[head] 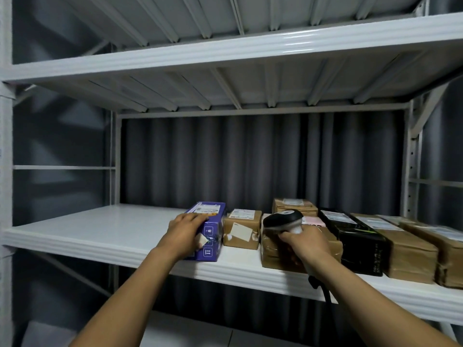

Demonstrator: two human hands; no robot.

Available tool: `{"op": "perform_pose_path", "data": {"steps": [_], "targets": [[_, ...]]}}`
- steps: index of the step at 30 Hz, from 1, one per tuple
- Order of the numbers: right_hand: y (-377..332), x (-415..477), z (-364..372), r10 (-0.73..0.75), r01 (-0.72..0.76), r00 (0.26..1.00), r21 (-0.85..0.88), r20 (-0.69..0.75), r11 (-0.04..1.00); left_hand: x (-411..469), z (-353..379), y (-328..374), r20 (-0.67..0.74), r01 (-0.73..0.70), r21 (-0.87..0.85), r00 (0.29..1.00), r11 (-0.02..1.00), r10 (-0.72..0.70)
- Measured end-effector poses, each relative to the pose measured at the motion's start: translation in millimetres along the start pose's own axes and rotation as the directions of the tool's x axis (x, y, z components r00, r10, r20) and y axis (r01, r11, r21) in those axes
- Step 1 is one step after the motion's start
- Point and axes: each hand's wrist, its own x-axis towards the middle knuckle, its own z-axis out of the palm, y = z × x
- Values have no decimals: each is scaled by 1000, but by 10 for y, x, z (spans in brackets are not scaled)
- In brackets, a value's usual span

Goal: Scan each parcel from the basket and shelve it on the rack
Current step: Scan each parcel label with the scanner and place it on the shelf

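Observation:
A purple box parcel (210,230) lies on the white rack shelf (87,229), leftmost in a row of parcels. My left hand (184,232) grips its near left end, fingers over the top. My right hand (307,240) holds a black and white barcode scanner (285,219) by its handle, above a brown taped parcel (276,254). The scanner's cable hangs down below the shelf edge. The basket is out of view.
Right of the purple box sit a small brown box (241,230), a black box (360,242), more brown parcels (411,251) and one further back (294,206). Another shelf (225,51) runs overhead. Grey curtain hangs behind the rack.

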Motion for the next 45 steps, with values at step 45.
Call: {"op": "perform_pose_path", "data": {"steps": [45], "targets": [[1392, -2091, -291, 177, -180, 934, -21, 309, 983, -2609, 1145, 931, 286, 175, -355, 956, 918, -71]]}}
